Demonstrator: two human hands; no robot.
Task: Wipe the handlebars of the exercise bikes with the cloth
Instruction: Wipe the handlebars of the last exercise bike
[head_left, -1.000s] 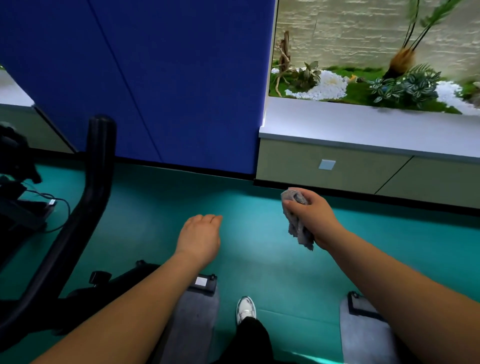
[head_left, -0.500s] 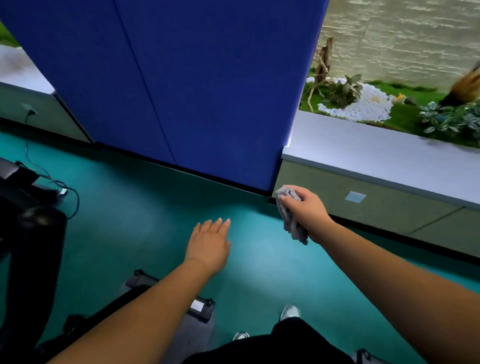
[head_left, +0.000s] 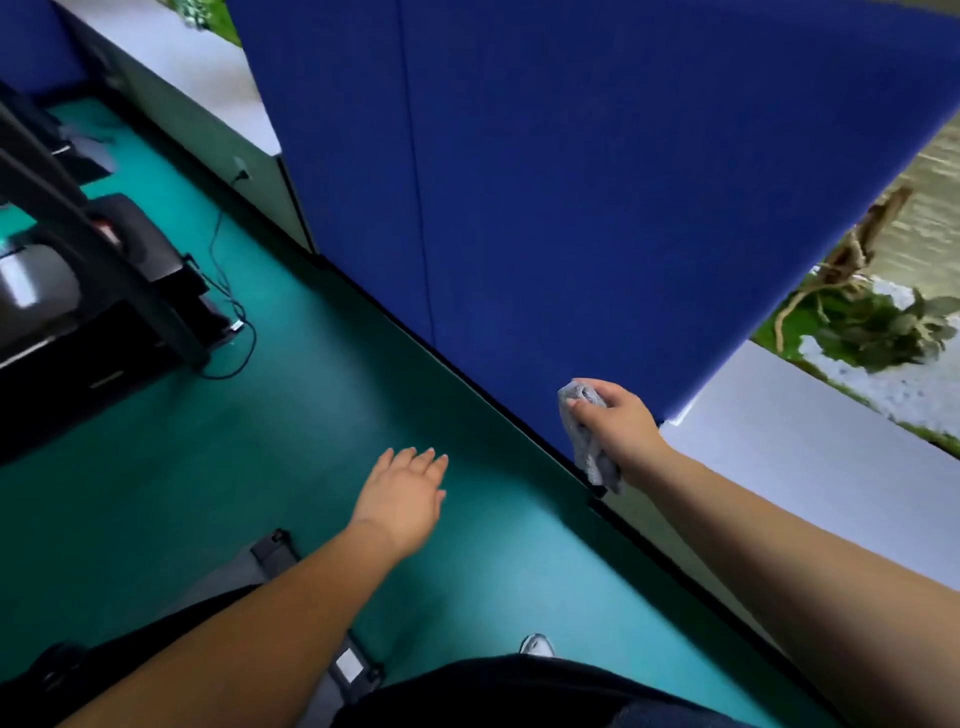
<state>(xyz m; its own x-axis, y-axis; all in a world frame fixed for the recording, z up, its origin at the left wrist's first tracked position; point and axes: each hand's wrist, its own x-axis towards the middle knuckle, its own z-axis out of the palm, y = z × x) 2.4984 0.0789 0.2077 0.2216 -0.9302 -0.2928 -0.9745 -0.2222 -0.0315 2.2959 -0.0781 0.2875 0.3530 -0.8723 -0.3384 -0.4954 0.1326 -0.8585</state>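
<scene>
No handlebar is being wiped: the cloth (head_left: 589, 441) is gripped in the right hand (head_left: 618, 426), the left hand (head_left: 402, 496) is held open, and an exercise bike (head_left: 78, 291) is seen well apart.

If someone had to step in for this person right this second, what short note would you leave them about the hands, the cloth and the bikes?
Right hand: grips the crumpled grey cloth, held in the air in front of the blue partition panel.
Left hand: open, holding nothing, over the teal floor.
Black exercise machine: far left, out of reach of both hands; no handlebar is clearly in view.
Done: cannot tell which handlebars are wiped.
Left: walk to the next bike and wipe its handlebars.
</scene>
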